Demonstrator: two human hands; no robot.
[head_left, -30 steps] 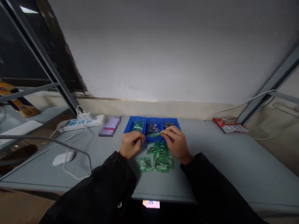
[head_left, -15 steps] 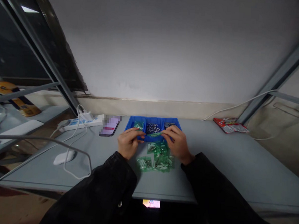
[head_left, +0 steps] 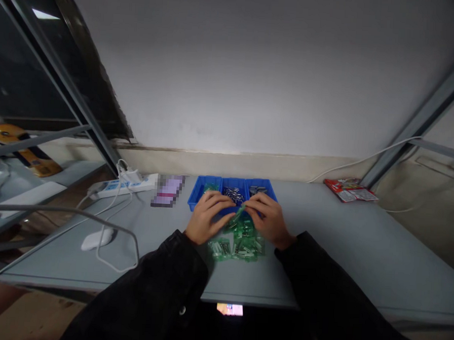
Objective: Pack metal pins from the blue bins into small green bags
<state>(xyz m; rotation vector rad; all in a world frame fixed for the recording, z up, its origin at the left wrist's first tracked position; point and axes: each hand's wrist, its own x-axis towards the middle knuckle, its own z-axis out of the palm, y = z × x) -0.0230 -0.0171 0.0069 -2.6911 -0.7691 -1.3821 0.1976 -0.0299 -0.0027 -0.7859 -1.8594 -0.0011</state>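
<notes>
Pinched in the fingertips of my right hand point(head_left: 266, 217) is a small green plastic bag point(head_left: 239, 213), tilted down toward the left. My left hand point(head_left: 208, 217) is open, thumb apart from the fingers, close to the left side of that bag; whether it touches the bag I cannot tell. Below both hands lie several green bags point(head_left: 241, 247) with small metal and pale parts inside. Just behind the hands stand three blue bins point(head_left: 264, 183). Green bags are in the left one, small shiny metal parts point(head_left: 233, 194) in the middle, grey pieces point(head_left: 257, 190) in the right.
A phone point(head_left: 167, 191) and a white power strip point(head_left: 129, 185) lie to the left, with cables and a white mouse-like object point(head_left: 97, 239) nearer. A red packet point(head_left: 349, 190) is at the back right. A yellow-black power tool point(head_left: 24, 146) stands at the far left.
The green bag has swung from level to tilted, its left end now out of my left fingers. My left hand has moved right and its fingers have spread.
</notes>
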